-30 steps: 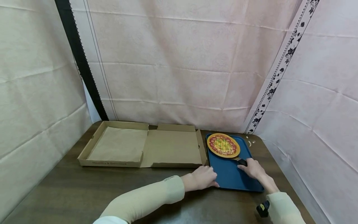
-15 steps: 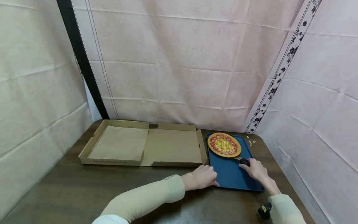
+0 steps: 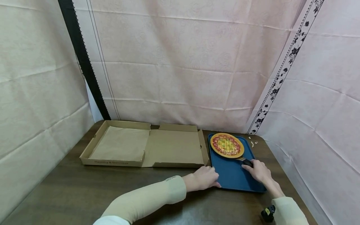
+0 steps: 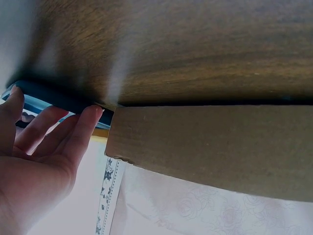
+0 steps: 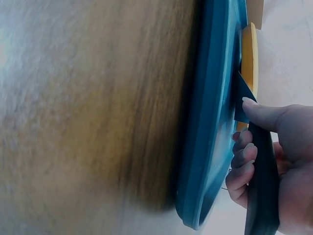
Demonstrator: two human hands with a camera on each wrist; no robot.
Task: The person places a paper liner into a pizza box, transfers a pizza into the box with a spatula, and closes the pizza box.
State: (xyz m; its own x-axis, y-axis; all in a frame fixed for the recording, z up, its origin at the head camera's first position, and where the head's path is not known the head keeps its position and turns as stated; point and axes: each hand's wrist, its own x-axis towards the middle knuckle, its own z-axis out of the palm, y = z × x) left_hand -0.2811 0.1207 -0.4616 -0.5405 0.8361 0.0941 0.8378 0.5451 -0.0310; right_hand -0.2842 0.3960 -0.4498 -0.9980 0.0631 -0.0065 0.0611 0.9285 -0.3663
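In the head view, a round toy-like pizza [image 3: 227, 145] lies toward the far end of a blue tray [image 3: 229, 175]. My right hand [image 3: 258, 171] grips the black handle of a spatula [image 5: 264, 171], whose metal blade reaches under the pizza's near edge. The right wrist view shows the thumb on top of the handle near the blade, fingers wrapped round below. At the tray's near left corner, my left hand [image 3: 204, 178] holds its edge. From the left wrist, the thumb and fingertips [image 4: 93, 112] sit along the tray's rim.
Left of the tray lies an opened cardboard pizza box [image 3: 174, 147], its base lined with a paper sheet [image 3: 121, 143]. The box's side wall stands close to the tray. Small white scraps [image 3: 252, 144] lie beyond the tray's right edge. Cloth hangings surround the brown table [image 3: 70, 190].
The pizza has slid slightly to the right on the tray, and my right hand with the spatula has shifted slightly right too. My left hand stays at the tray's corner.
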